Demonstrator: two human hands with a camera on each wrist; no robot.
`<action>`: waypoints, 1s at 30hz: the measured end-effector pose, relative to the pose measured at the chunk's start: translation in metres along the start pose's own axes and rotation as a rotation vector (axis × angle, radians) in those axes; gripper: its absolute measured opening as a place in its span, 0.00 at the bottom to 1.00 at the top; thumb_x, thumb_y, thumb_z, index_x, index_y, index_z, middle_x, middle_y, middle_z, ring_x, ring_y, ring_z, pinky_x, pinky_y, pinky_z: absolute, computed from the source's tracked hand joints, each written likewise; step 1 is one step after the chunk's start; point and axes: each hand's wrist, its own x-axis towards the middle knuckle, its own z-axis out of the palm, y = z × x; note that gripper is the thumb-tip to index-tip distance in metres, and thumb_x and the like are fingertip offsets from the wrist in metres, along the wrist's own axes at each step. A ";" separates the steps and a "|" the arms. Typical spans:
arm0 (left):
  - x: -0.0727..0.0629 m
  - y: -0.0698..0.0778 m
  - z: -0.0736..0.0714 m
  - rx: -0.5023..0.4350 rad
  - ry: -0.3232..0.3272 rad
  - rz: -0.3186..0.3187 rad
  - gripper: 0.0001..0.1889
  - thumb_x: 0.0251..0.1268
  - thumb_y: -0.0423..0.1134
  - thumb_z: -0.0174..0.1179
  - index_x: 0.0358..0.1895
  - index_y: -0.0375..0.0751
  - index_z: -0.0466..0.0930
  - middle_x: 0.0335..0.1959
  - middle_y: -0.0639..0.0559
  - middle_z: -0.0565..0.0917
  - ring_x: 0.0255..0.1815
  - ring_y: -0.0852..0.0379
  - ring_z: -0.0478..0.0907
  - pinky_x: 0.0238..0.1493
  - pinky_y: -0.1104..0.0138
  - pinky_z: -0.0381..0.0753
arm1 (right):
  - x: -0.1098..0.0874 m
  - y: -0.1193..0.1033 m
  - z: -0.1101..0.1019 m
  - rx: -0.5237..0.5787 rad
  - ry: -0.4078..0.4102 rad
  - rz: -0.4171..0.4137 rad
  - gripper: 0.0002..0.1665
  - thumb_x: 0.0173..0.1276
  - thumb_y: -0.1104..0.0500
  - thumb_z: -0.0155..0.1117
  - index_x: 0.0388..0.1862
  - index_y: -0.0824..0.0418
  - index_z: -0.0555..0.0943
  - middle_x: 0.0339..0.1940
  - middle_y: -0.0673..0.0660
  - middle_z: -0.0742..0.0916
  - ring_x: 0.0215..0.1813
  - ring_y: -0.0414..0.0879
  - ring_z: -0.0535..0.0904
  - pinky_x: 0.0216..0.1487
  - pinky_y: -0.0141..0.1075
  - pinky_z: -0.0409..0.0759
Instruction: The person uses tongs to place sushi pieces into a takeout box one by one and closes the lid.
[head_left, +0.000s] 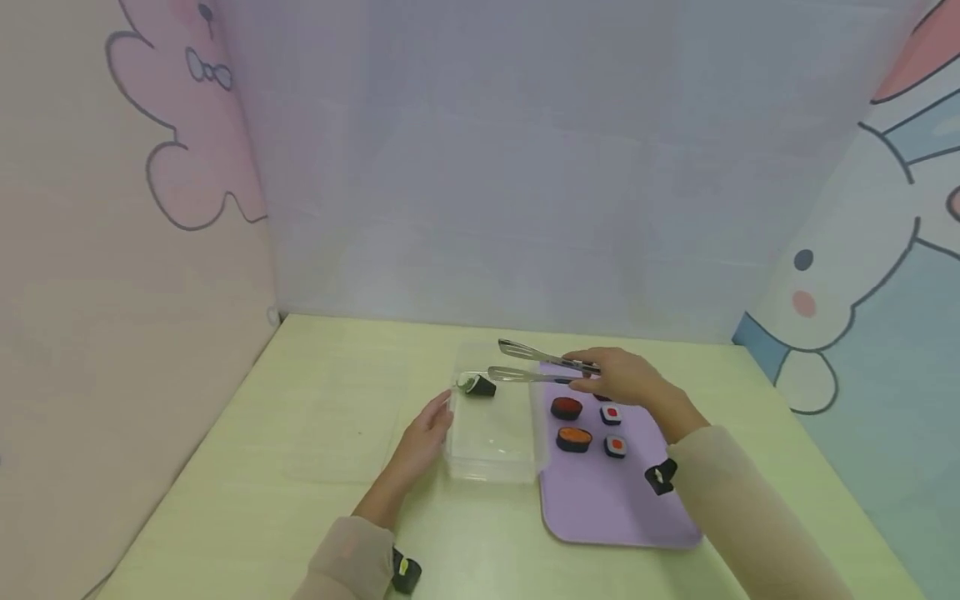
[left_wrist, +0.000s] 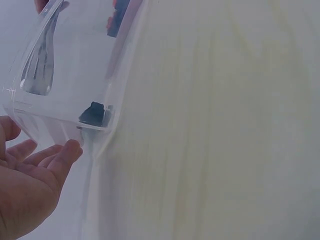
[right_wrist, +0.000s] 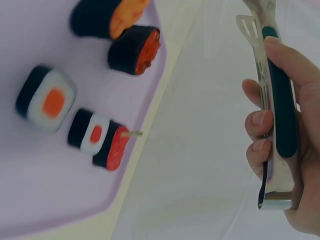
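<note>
A clear plastic box (head_left: pixel 491 472) stands on the table, with a black-and-white toy sushi roll (head_left: pixel 478 386) with a green end in its far left corner. My left hand (head_left: pixel 426 435) rests against the box's left wall, its fingertips (left_wrist: pixel 72 146) at the plastic near the roll. Over the box's far right side, my right hand (head_left: pixel 618 377) grips metal tongs (right_wrist: pixel 283 100) with dark handle grips. The tongs' two arms are spread apart, pointing left above the box, with nothing between their tips.
A purple tray (head_left: pixel 600 512) adjoins the box's right side. It holds several toy sushi pieces, among them a red-topped one (head_left: pixel 566 408), an orange-topped one (head_left: pixel 574 439) and a square roll (head_left: pixel 615 447). A flat clear lid (head_left: pixel 337 425) lies left of the box.
</note>
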 end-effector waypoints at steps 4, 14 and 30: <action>0.000 0.002 -0.003 0.009 0.005 0.000 0.25 0.79 0.42 0.45 0.74 0.43 0.60 0.68 0.34 0.68 0.63 0.38 0.70 0.62 0.46 0.69 | -0.018 0.018 -0.003 0.058 0.004 0.027 0.34 0.69 0.44 0.64 0.70 0.55 0.72 0.63 0.67 0.77 0.58 0.62 0.75 0.51 0.57 0.76; -0.001 0.006 -0.004 0.017 0.020 -0.010 0.24 0.79 0.41 0.45 0.74 0.42 0.61 0.68 0.34 0.68 0.63 0.38 0.71 0.61 0.49 0.72 | -0.056 0.060 -0.001 0.112 0.021 0.141 0.37 0.65 0.40 0.66 0.67 0.59 0.75 0.62 0.71 0.77 0.63 0.69 0.70 0.55 0.63 0.72; 0.000 0.005 -0.005 -0.017 0.010 -0.009 0.25 0.79 0.41 0.45 0.74 0.41 0.61 0.68 0.35 0.69 0.64 0.38 0.70 0.62 0.49 0.70 | -0.054 0.085 0.030 0.085 -0.038 0.099 0.25 0.66 0.48 0.68 0.58 0.57 0.83 0.52 0.60 0.84 0.51 0.56 0.78 0.50 0.56 0.77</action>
